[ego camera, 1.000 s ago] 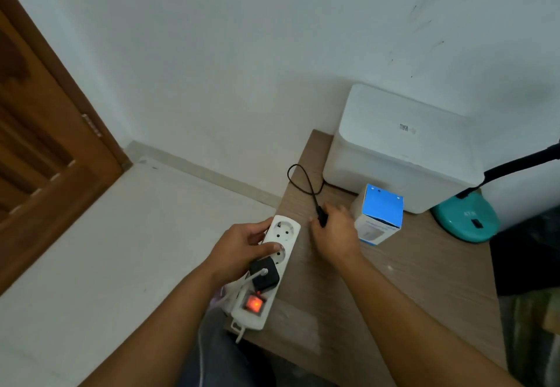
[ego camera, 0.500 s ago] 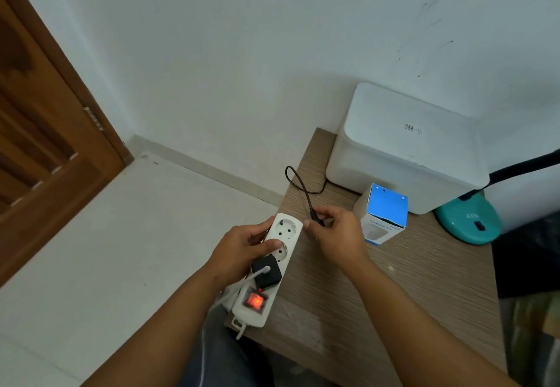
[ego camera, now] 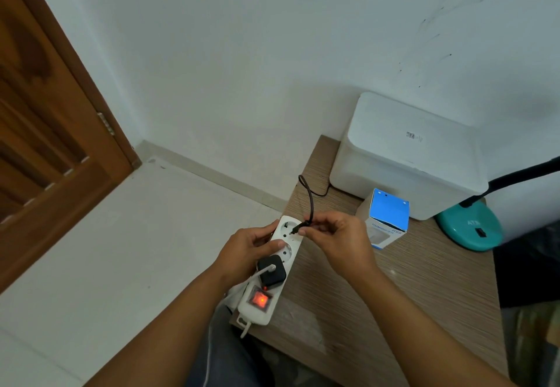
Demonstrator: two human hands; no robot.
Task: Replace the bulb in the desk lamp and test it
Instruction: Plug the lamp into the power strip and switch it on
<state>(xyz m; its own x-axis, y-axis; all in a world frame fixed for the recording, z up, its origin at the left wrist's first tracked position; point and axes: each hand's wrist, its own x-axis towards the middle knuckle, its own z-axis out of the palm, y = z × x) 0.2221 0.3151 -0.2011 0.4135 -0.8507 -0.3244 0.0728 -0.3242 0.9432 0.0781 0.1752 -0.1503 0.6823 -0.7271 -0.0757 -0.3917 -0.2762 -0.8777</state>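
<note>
A white power strip point(ego camera: 280, 265) lies at the table's left edge, its red switch point(ego camera: 260, 299) lit and a black adapter point(ego camera: 271, 270) in one socket. My left hand point(ego camera: 245, 250) grips the strip at its far end, thumb across the middle socket. My right hand point(ego camera: 336, 239) pinches the black plug point(ego camera: 298, 229) of the lamp's cord point(ego camera: 309, 197), its pins just above the strip's far socket. The teal lamp base point(ego camera: 468, 229) stands at the right with its black neck point(ego camera: 515, 176) running out of view. No bulb shows.
A white box-shaped appliance point(ego camera: 409, 156) stands against the wall at the table's back. A small blue-topped carton point(ego camera: 386, 218) sits in front of it. The wooden table point(ego camera: 409, 295) ends at the left above the tiled floor point(ego camera: 121, 250). A brown door point(ego camera: 39, 132) stands at the left.
My right hand has lifted the plug off the table and carried it left, over the strip's far socket. My left hand has stayed on the strip.
</note>
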